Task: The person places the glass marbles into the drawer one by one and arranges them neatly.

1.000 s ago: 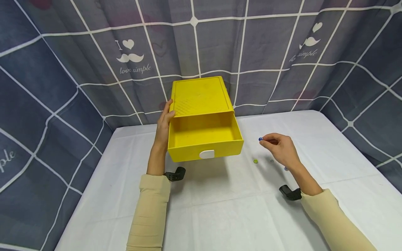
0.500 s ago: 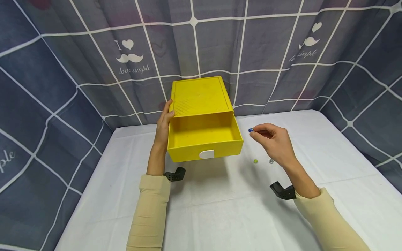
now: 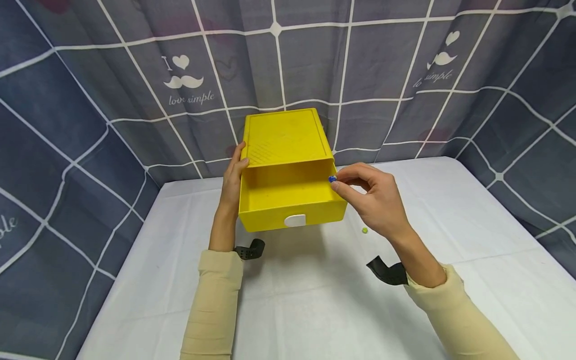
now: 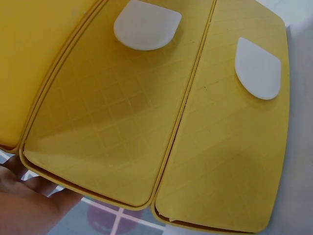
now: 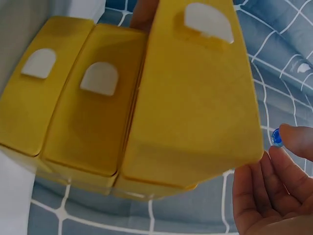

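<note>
Left hand: my left hand (image 3: 231, 182) lies against the left side of a yellow drawer unit (image 3: 288, 137), thumb by its upper front edge.
Right hand: my right hand (image 3: 378, 197) pinches a small blue bead (image 3: 332, 178) between thumb and forefinger.
Blue bead: at the right rim of the open top drawer (image 3: 265, 218); I cannot tell whether it is past the rim.
Lower drawers: two, both closed, with white handles (image 4: 259, 68).
Green bead (image 3: 365, 230): on the white tablecloth (image 3: 288, 315), near my right wrist.
Backdrop: grey-blue checked curtain (image 3: 382, 60).
</note>
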Demonstrator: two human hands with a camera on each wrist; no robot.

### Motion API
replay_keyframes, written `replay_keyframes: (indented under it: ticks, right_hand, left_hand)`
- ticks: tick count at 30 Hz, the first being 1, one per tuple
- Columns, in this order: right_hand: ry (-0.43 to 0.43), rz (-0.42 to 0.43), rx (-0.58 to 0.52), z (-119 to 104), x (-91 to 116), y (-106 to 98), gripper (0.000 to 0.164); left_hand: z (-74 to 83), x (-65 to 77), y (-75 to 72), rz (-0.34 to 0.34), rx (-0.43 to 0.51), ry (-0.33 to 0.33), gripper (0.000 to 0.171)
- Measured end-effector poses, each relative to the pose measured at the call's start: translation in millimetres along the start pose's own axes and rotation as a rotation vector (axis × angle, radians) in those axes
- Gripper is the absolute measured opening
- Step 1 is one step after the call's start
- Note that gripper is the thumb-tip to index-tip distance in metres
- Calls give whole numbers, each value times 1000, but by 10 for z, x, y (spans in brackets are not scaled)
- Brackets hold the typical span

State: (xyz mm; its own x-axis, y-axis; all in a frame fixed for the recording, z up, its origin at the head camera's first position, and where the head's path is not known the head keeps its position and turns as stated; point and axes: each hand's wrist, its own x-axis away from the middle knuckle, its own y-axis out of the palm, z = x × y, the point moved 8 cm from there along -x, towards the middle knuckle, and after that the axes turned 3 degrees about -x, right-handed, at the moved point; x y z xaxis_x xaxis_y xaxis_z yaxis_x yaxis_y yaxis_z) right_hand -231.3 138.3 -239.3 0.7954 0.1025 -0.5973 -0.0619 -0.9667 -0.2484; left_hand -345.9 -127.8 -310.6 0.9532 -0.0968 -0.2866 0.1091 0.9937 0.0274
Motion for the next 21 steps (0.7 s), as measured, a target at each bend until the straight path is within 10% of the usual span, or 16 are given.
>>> replay_keyframes:
  ticks: [21]
  right_hand:
    - [28, -30, 5, -10, -25, 101, 12]
  left_hand:
    - [10, -3, 7, -1, 12, 18, 61]
